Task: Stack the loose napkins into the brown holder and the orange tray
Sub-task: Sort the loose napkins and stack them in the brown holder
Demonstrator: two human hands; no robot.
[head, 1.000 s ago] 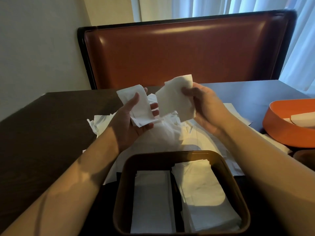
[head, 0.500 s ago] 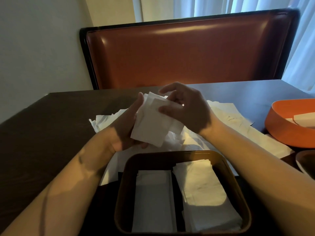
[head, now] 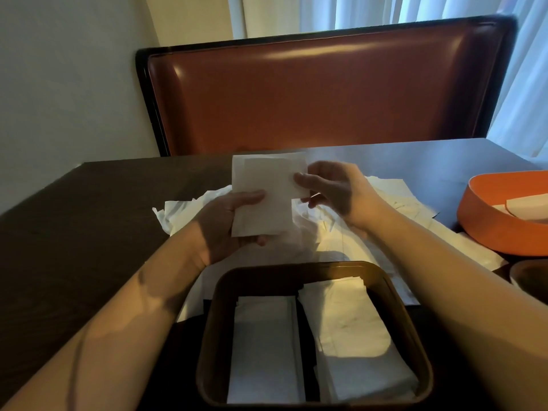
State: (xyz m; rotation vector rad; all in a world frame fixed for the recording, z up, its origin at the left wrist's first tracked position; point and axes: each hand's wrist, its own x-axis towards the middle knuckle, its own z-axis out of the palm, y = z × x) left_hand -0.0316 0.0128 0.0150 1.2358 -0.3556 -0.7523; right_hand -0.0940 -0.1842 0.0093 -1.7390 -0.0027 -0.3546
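A small stack of white napkins (head: 268, 192) is held upright above the table between both hands. My left hand (head: 226, 225) grips its lower left side with the thumb across the front. My right hand (head: 332, 188) pinches its right edge. Under them lies a loose pile of white napkins (head: 326, 238) spread on the dark table. The brown holder (head: 394, 295) sits nearest to me with two rows of stacked napkins inside. The orange tray (head: 486, 223) stands at the right edge and holds a few folded napkins.
The dark wooden table (head: 89, 232) stretches to the left. A brown leather bench back (head: 311, 93) rises behind the table. The rim of another brown round container (head: 527, 274) shows below the orange tray.
One second ago each hand held separate napkins apart. They have been brought together into one stack, which now stands squared and upright between both hands.
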